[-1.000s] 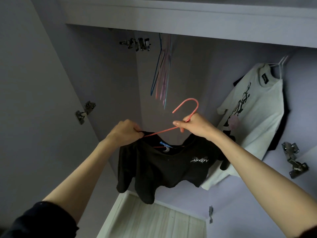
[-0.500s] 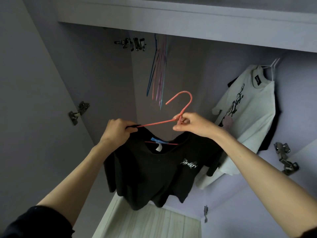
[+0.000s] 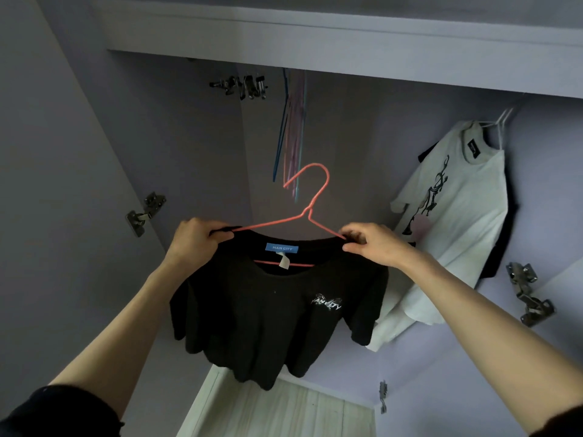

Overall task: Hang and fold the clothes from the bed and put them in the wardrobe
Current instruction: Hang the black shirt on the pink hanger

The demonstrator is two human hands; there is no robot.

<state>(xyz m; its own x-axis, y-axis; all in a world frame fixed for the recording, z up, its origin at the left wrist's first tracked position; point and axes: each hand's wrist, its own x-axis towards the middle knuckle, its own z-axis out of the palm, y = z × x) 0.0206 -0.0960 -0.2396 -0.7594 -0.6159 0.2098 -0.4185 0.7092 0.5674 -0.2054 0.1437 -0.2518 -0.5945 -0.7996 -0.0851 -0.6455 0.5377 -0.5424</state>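
The black T-shirt (image 3: pixel 271 310) hangs on the red hanger (image 3: pixel 310 212) inside the open wardrobe (image 3: pixel 315 39); the left hand (image 3: pixel 197 241) pinches the shirt's left shoulder over the hanger arm; the right hand (image 3: pixel 370 244) pinches the right shoulder likewise; a white T-shirt (image 3: pixel 454 212) hangs far right; spare hangers (image 3: pixel 293 130) hang behind.

Held up inside the wardrobe (image 3: pixel 94 152): black T-shirt (image 3: pixel 271 313) on a pink hanger (image 3: pixel 310 200), left hand (image 3: pixel 197 238) and right hand (image 3: pixel 370 244) pinching its shoulders. Hung at right: white T-shirt (image 3: pixel 457 209). Behind: bare coloured hangers (image 3: pixel 291 127).
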